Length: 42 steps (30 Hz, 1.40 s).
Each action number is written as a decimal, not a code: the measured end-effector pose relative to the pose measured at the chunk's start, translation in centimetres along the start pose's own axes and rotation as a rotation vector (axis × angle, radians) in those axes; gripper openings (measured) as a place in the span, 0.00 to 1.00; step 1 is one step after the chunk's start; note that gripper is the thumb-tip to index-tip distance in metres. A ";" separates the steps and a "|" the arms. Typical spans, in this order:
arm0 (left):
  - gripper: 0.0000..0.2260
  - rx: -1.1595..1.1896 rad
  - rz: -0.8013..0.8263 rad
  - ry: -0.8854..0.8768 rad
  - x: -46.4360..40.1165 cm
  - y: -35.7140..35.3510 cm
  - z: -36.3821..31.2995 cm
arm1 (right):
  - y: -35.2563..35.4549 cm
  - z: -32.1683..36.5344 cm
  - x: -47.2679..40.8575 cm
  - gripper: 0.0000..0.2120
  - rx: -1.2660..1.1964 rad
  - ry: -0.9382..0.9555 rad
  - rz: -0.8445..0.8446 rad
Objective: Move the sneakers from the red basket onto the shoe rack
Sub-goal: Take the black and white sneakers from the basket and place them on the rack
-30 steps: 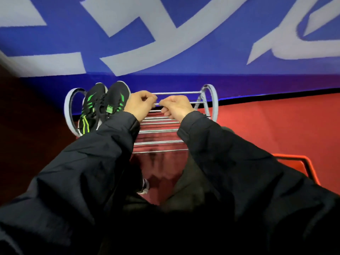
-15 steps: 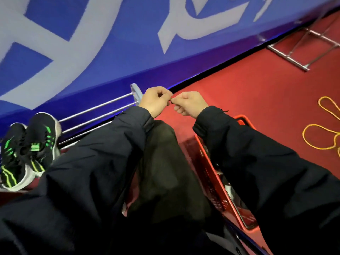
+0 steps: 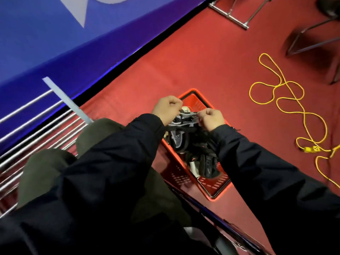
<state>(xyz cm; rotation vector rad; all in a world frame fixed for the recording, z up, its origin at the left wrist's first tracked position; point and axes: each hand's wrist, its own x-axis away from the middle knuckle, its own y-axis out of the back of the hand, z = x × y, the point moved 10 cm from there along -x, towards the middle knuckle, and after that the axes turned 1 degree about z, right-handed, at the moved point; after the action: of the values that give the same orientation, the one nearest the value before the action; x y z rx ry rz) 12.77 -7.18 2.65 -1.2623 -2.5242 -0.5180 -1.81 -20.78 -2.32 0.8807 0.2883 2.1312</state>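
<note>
**Both hands over the red basket, pinching a grey-and-black sneaker**

The left hand [image 3: 166,109] and right hand [image 3: 211,119] were curled into loose fists above the far end of the basket [image 3: 214,186]. Each appeared to pinch an edge of the top sneaker [image 3: 185,117], a grey-and-black knit shoe lying across the pile; exactly what the fingertips gripped, fabric or lace, could not be told. Below it in the basket lay more sneakers [image 3: 204,161], dark with white patches, tangled with black laces.

The basket sat on the red carpet [image 3: 193,57], just right of the person's knees [image 3: 99,131]. The rack [image 3: 36,124], a set of bare metal bars with a pale end piece, stood to the left against the blue banner [image 3: 46,37]. Black sleeves [image 3: 114,162] filled the near part of the view. A yellow cord [image 3: 287,100] looped over the carpet at the right, well apart from the basket, and dark metal frames [image 3: 237,17] stood at the far edge.
</note>
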 end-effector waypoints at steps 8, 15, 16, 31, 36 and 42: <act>0.03 -0.293 0.057 0.238 -1.2 -3.6 10.1 | 2.4 -7.2 0.2 0.07 0.141 -0.153 -0.235; 0.04 -0.294 0.050 0.251 -1.8 -3.8 9.4 | 1.6 -7.1 -1.0 0.33 0.086 -0.240 -0.449; 0.04 -0.287 0.049 0.259 -1.7 -3.6 9.3 | 1.3 -7.5 -1.4 0.37 0.067 -0.302 -0.420; 0.22 0.130 -0.141 0.382 -1.1 0.9 9.0 | 3.8 2.9 -1.7 0.13 -0.640 0.067 0.013; 0.16 0.281 -0.407 0.293 -0.6 4.6 8.5 | -1.8 -2.3 -3.0 0.19 -0.260 -0.161 0.031; 0.15 0.276 -0.563 0.193 1.0 7.6 7.9 | -8.3 -6.6 -0.6 0.41 0.790 -0.258 0.152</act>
<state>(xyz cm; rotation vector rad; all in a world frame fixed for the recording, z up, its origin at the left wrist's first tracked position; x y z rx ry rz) 17.68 1.11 -2.66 -0.3769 -2.6460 -0.3598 -1.09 -15.23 -11.32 1.6468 0.9916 2.0041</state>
